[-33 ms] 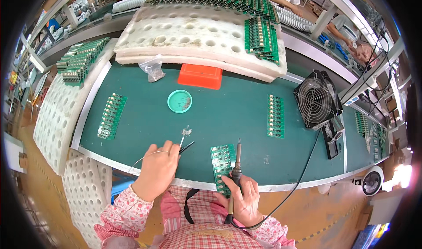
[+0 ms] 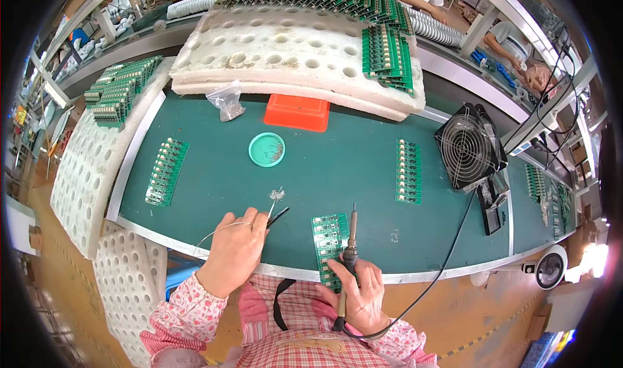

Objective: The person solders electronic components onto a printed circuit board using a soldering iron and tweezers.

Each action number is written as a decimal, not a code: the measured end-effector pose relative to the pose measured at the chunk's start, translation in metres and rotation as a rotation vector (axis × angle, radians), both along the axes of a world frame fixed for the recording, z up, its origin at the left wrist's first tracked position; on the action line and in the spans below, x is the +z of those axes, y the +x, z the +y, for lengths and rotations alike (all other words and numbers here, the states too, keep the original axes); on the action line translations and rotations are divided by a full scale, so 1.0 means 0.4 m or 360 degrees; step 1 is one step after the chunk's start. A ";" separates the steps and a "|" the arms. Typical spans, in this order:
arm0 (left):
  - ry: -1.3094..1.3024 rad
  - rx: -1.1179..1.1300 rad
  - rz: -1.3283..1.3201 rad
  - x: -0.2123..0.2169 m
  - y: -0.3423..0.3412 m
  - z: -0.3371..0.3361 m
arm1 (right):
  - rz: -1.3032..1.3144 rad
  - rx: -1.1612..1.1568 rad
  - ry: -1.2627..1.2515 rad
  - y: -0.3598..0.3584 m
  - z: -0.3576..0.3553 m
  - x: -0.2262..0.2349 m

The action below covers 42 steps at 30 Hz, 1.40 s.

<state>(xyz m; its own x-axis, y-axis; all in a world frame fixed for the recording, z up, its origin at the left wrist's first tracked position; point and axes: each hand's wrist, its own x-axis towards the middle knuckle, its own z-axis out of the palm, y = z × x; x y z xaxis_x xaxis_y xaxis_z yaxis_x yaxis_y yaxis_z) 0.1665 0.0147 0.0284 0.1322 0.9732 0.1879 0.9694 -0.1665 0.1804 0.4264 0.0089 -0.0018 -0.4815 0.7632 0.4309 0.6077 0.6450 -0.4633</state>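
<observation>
Left hand (image 2: 237,252): pinched on black tweezers (image 2: 279,216) plus thin wire (image 2: 271,209)
Right hand (image 2: 363,295): wrapped round a soldering iron (image 2: 350,255), fingers by the board
Green circuit board (image 2: 328,237): right at the table's (image 2: 324,167) front edge, kinda middle
Teal dish (image 2: 263,150): further back, near the red bin (image 2: 296,113)

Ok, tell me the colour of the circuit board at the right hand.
The circuit board is green; the head view shows it best.
</observation>
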 end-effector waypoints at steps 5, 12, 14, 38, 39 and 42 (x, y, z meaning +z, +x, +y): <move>0.0189 0.0009 -0.0719 0.033 0.021 0.006 | 0.0101 0.0058 -0.0100 0.011 0.031 0.014; -0.0022 -0.0079 -0.1144 -0.018 0.008 -0.025 | -0.0004 0.0230 -0.0110 0.001 0.064 0.022; -0.0053 -0.0110 -0.1026 -0.021 0.006 -0.024 | -0.0061 0.0233 -0.0054 -0.008 0.065 0.023; 0.0296 0.0420 -0.1013 -0.073 0.012 0.060 | 0.0103 0.0035 -0.0111 0.016 0.103 -0.005; 0.0277 0.0433 -0.1051 -0.074 0.012 0.059 | 0.0101 0.0033 -0.0117 0.016 0.103 -0.005; 0.0364 0.0485 -0.1200 -0.087 0.018 0.060 | 0.0116 0.0038 -0.0114 0.017 0.103 -0.004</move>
